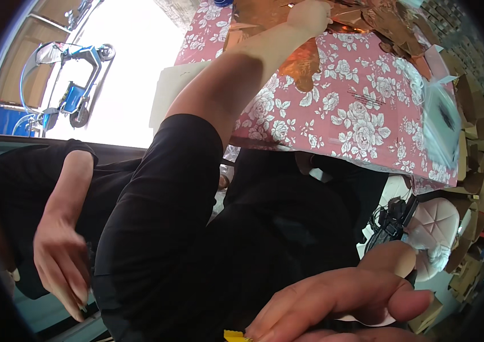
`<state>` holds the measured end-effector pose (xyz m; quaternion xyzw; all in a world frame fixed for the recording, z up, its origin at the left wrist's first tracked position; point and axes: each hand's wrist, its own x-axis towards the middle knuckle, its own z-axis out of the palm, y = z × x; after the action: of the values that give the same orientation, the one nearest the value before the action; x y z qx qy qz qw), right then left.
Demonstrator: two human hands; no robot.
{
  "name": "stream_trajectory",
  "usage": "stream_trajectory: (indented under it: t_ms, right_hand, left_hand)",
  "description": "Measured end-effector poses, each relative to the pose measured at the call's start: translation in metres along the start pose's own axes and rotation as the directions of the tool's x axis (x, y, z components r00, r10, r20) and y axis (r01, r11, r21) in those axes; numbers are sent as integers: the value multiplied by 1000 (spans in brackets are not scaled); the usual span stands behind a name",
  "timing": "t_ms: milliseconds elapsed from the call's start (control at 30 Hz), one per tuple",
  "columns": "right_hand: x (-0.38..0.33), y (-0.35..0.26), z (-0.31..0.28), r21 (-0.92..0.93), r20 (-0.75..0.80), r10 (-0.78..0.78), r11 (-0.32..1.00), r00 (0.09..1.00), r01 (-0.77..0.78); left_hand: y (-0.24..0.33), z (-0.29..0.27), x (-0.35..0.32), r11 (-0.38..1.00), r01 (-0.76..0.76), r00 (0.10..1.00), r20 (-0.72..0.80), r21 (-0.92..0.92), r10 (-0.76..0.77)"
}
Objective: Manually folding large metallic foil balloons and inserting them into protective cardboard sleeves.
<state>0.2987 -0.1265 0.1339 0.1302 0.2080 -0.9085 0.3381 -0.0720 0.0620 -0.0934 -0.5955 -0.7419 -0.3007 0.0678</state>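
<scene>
My left arm, in a black short sleeve, stretches across the table to the far edge. There my left hand point(310, 16) is closed, fingers curled at shiny copper-coloured foil point(299, 64); the grip itself is partly hidden. Close to the camera at the bottom right is my right hand point(333, 299), its fingers pointing left and its thumb to the right. A yellow packet point(235, 336) with a serrated edge pokes out at its fingertips, mostly cut off by the frame. Something white shows below the palm, too covered to name.
A pink floral tablecloth point(362, 108) covers the table, with clear plastic sleeves point(441, 122) at its right edge. A person in black is at the left, with a blurred hand point(62, 265) hanging down. A white padded stool point(433, 228) and cardboard boxes point(473, 142) stand right.
</scene>
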Motion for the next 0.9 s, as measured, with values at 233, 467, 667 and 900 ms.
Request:
stream_trajectory:
  t_ms: [233,467,667,900]
  right_hand:
    - [50,77,-30,224,240,-679,734,694,641]
    - [23,29,-47,-26,398,-569,777,719,629]
    - [14,29,-62,-62,419,-601,729,680,682]
    - [-2,12,-59,-71,399,-596,737,696,672]
  left_hand:
    - [21,2,7,993,40,999,12,-114,-39]
    - [29,-4,-11,998,-66,991,-114,-13,65]
    - [27,9,4,997,-38,999,-41,-72,35]
    - [34,10,9,996,-57,997,-50,-71,54]
